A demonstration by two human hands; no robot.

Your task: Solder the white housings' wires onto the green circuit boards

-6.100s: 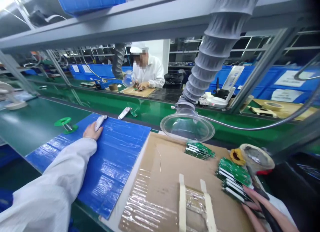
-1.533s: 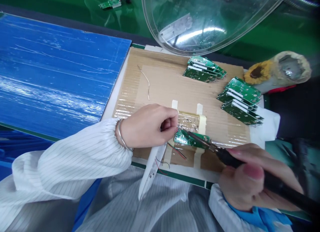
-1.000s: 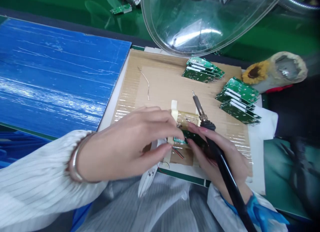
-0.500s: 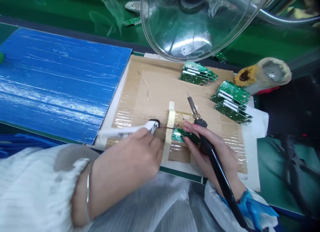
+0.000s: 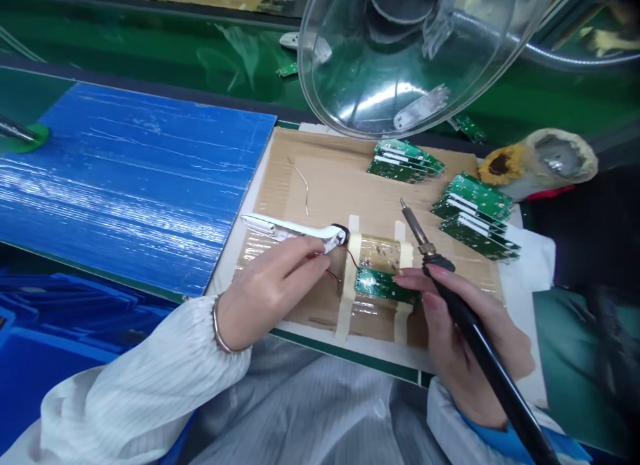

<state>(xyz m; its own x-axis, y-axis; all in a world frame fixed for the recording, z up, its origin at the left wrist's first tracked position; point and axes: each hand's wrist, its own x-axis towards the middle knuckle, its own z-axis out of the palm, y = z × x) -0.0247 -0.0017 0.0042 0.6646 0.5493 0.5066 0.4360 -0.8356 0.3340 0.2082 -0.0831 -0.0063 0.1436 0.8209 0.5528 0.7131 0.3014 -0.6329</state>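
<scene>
White plastic curved casing held by the left hand has swung left of the green circuit board, red wire reaching it, right hand gripping a black soldering iron.

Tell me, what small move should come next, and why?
Perhaps guide the loose wire by the left hand to the circuit board: its end seems to stop short, while the right hand appears to touch the board, its soldering iron pointing away.
</scene>
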